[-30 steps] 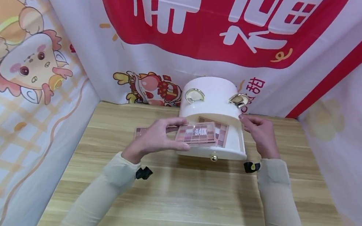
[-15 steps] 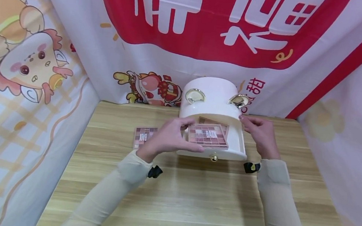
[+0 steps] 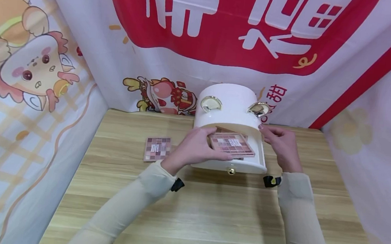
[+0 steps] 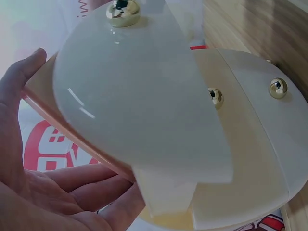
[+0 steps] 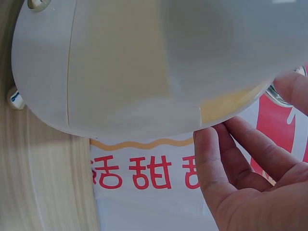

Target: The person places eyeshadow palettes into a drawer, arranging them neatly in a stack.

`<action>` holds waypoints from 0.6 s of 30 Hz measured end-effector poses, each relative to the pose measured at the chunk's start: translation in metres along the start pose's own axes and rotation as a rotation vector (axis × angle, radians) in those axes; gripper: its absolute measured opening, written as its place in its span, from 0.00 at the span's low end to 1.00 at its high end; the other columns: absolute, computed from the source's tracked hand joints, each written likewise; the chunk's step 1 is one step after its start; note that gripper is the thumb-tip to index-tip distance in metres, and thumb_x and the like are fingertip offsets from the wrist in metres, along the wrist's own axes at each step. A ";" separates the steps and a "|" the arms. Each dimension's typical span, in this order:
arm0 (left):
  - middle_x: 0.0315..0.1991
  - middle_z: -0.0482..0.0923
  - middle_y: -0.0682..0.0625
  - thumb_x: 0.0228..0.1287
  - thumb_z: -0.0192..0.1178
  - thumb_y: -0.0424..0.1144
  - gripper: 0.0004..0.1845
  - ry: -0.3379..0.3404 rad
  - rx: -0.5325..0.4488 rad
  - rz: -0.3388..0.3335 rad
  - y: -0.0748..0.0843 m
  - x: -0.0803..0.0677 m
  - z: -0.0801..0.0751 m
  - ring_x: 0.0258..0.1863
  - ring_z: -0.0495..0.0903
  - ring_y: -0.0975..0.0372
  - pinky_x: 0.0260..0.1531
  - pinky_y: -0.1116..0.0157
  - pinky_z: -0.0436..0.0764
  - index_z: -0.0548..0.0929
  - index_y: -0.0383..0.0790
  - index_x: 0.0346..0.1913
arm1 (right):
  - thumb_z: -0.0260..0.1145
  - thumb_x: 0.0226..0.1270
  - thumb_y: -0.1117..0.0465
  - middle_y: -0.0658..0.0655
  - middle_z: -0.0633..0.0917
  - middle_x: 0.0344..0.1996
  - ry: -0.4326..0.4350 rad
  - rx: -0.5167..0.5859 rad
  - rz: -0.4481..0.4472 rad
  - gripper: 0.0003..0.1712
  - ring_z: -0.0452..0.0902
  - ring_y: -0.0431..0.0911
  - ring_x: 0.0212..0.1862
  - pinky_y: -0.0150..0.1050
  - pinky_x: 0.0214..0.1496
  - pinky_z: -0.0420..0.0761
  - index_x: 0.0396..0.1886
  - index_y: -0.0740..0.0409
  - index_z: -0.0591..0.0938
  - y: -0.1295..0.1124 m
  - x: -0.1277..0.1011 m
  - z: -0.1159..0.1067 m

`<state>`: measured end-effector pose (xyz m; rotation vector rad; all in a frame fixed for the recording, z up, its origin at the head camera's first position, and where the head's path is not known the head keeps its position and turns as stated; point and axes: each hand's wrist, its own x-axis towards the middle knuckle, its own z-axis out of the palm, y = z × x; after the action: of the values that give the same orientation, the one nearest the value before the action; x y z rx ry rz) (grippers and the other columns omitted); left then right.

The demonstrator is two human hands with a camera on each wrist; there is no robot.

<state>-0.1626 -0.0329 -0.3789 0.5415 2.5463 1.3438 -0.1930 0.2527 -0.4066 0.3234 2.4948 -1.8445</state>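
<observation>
My left hand holds an eyeshadow palette by its left end, fingers at the back and thumb in front. The palette is tilted over the pulled-out drawer of a white storage box. In the left wrist view, the drawer front hides much of the palette's pinkish body. Under the held palette, another palette lies in the drawer, mostly covered. My right hand grips the box's right edge; in the right wrist view its fingers touch the side wall.
A third palette lies flat on the wooden table, left of the box. The box has two gold-rimmed round ears, and a gold knob on the drawer front. Printed cloth hangs behind and at both sides.
My left hand has moved right with the palette, further over the drawer, and the palette has turned slightly clockwise. The palette on the table has come into full view. My right hand stays put.
</observation>
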 end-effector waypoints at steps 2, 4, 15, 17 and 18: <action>0.43 0.81 0.55 0.37 0.77 0.70 0.54 0.006 0.032 0.002 0.001 0.004 0.002 0.42 0.78 0.61 0.48 0.59 0.80 0.77 0.37 0.65 | 0.72 0.63 0.40 0.56 0.83 0.52 0.001 0.003 0.005 0.38 0.76 0.43 0.51 0.33 0.51 0.81 0.60 0.66 0.82 0.000 0.000 -0.001; 0.43 0.81 0.55 0.37 0.76 0.71 0.55 0.015 0.053 -0.001 0.001 0.007 0.004 0.42 0.78 0.62 0.49 0.60 0.80 0.78 0.36 0.64 | 0.72 0.63 0.39 0.56 0.83 0.52 0.000 0.001 0.011 0.39 0.76 0.43 0.52 0.33 0.51 0.81 0.60 0.66 0.82 0.000 -0.001 -0.001; 0.37 0.79 0.55 0.38 0.77 0.69 0.42 0.037 0.176 0.021 0.003 0.017 0.011 0.41 0.75 0.60 0.48 0.61 0.77 0.82 0.40 0.49 | 0.72 0.62 0.38 0.57 0.83 0.53 -0.003 0.003 0.021 0.40 0.76 0.45 0.52 0.35 0.53 0.81 0.60 0.66 0.81 0.002 0.000 -0.001; 0.40 0.80 0.53 0.39 0.79 0.66 0.42 0.034 0.192 0.026 0.002 0.017 0.011 0.41 0.75 0.59 0.48 0.60 0.77 0.81 0.38 0.51 | 0.72 0.62 0.38 0.56 0.83 0.52 -0.004 0.008 0.018 0.39 0.76 0.44 0.52 0.34 0.52 0.81 0.60 0.66 0.81 0.002 0.000 0.000; 0.42 0.80 0.52 0.39 0.79 0.65 0.44 0.033 0.200 0.028 0.002 0.018 0.011 0.42 0.76 0.59 0.49 0.60 0.78 0.81 0.37 0.54 | 0.72 0.62 0.39 0.56 0.83 0.52 -0.006 0.012 0.015 0.39 0.76 0.45 0.52 0.34 0.52 0.81 0.59 0.66 0.81 0.002 0.000 0.000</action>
<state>-0.1741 -0.0161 -0.3839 0.5971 2.7277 1.1221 -0.1928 0.2537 -0.4086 0.3360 2.4719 -1.8524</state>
